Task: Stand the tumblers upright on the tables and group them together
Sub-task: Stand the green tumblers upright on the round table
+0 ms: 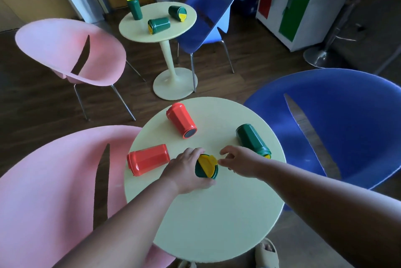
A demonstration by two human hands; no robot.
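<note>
On the near round table [217,213], the left hand [186,172] is wrapping its fingers around an upright green tumbler [206,167], whose yellow lid is facing up between thumb and fingertips. Just right of that tumbler, the right hand [238,161] is hovering with fingers loosely curled and parted, fingertips nearly touching the lid's edge and holding nothing. Behind the right hand, a second green tumbler [251,139] is lying on its side. Left of the held tumbler, a red tumbler [148,159] is lying flat, and beyond it another red tumbler [181,120] is lying tipped over.
</note>
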